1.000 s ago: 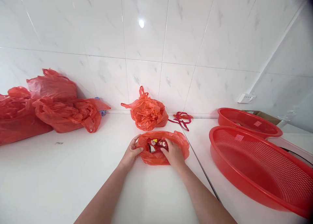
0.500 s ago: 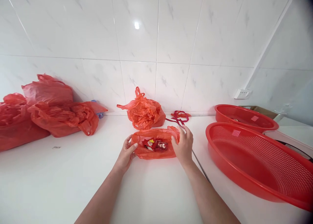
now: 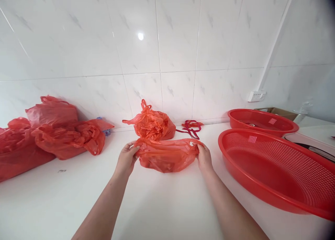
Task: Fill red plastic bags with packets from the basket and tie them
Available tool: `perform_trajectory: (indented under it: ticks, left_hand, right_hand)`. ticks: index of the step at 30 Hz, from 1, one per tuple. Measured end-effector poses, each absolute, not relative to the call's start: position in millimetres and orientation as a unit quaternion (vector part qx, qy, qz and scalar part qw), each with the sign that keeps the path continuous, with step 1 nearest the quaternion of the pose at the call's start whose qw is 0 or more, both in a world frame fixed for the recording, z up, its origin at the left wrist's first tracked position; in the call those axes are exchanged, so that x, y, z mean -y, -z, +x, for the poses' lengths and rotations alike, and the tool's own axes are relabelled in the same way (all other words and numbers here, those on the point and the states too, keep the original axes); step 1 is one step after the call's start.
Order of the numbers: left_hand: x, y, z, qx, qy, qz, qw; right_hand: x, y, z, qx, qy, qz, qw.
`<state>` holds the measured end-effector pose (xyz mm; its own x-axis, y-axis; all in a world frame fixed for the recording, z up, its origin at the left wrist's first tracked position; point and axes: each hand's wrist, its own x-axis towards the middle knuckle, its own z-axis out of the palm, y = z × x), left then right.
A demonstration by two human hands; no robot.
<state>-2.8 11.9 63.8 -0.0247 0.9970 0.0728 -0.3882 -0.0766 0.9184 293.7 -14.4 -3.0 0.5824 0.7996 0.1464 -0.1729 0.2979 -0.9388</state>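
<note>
A thin red plastic bag [image 3: 167,156] is stretched between my two hands above the white table. My left hand [image 3: 127,158] pinches the bag's upper left corner, and my right hand [image 3: 204,157] grips its upper right corner. Dark shapes show faintly through the bottom of the bag; its contents are otherwise hidden. Just behind it stands a crumpled, filled red plastic bag [image 3: 154,125], with a dark red ribbon [image 3: 192,126] lying to its right.
Two red perforated baskets [image 3: 261,177] stand on the right, one behind the other. Several filled red bags [image 3: 60,138] are heaped at the left. A tiled wall [image 3: 178,93] with a power socket [image 3: 256,96] closes off the back. A cardboard box [image 3: 282,113] sits at the back right.
Both hands have moved to the bag's upper corners and pulled its rim up and taut. The wrapped packets that showed inside are now covered by the bag's film.
</note>
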Motion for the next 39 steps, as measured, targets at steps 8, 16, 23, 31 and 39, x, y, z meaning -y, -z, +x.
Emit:
perform_trajectory:
  ticks: [8, 16, 23, 31, 39]
  left_hand:
    - [-21.4, -119.1, 11.8, -0.320, -0.622, 0.484, 0.526]
    - [-19.6, -112.6, 9.8, -0.353, -0.594, 0.529, 0.493]
    - [-14.6, -84.1, -8.8, -0.338, -0.552, 0.503, 0.572]
    - [-1.9, -83.7, -6.9, -0.466, -0.487, 0.499, 0.545]
    - [-9.6, -116.4, 2.0, -0.370, -0.616, 0.560, 0.414]
  right_hand:
    - [25.3, -12.9, 293.8, 0.273, -0.471, -0.323, 0.774]
    - [34.7, -22.8, 300.1, 0.311, -0.498, -0.245, 0.772]
    - [23.4, -8.8, 304.4, 0.408, -0.466, -0.317, 0.718]
    - [31.1, -20.4, 280.9, 0.455, -0.478, -0.321, 0.679]
    - [38.6, -26.9, 276.3, 0.395, -0.565, -0.296, 0.661]
